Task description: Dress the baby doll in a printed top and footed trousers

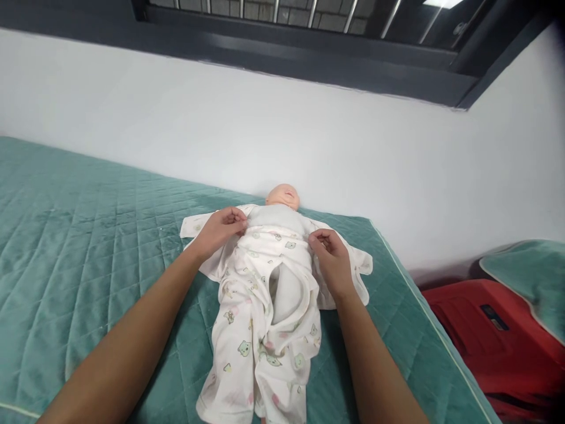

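Observation:
A baby doll (282, 196) lies on its back, its head by the wall. It wears white open-crotch baby pants (233, 330) printed with small bears and pulled up to the chest. A white baby shirt (359, 259) is spread open beneath its body, sleeves out to both sides. My left hand (223, 228) is closed in a pinch at the left end of the pants' waistband. At the right end, my right hand (331, 256) pinches the waistband edge with curled fingers. The grey-white cloth torso (280, 217) shows above the waistband and through the crotch opening.
A green quilted cover (101, 247) lies under the doll, its right edge close by. Past that edge stands a red case (481, 330), with green fabric (534, 277) partly over it. Behind is a white wall (220, 129) below a dark barred window frame (286, 47).

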`<state>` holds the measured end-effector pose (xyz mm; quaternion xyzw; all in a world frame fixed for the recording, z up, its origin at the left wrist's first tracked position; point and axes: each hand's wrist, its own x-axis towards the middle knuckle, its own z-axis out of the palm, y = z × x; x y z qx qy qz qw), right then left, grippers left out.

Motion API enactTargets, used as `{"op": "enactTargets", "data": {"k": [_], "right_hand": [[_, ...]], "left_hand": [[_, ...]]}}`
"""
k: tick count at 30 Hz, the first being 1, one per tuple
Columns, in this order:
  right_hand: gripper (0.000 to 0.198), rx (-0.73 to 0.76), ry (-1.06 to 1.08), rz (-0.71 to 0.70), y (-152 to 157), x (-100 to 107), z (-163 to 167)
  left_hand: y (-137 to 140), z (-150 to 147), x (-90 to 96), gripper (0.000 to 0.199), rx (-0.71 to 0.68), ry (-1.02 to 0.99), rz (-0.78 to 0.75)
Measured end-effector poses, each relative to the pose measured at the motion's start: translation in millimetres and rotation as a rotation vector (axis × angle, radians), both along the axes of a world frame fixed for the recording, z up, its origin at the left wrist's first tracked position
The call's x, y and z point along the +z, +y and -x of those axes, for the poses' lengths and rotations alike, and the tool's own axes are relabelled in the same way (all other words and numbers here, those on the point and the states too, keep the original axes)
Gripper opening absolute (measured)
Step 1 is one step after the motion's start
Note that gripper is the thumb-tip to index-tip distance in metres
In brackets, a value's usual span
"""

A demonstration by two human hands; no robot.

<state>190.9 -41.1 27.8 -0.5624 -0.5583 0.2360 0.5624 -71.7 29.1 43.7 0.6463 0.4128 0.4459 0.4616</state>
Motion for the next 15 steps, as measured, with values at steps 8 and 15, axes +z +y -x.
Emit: {"op": "enactTargets", "data": {"k": [8,15], "right_hand": [[0.019,0.146,-0.042,0.100,-1.5,5.6,2.9],[0.019,0.224,-0.063,0.203,1.2,11.3,0.4]], "left_hand": [[-2.8,-1.2,0.8,0.025,-0.202,0.073,-0.103],[-1.8,0.6,0.6,0.024,-0.301,0.075,-0.089]]}}
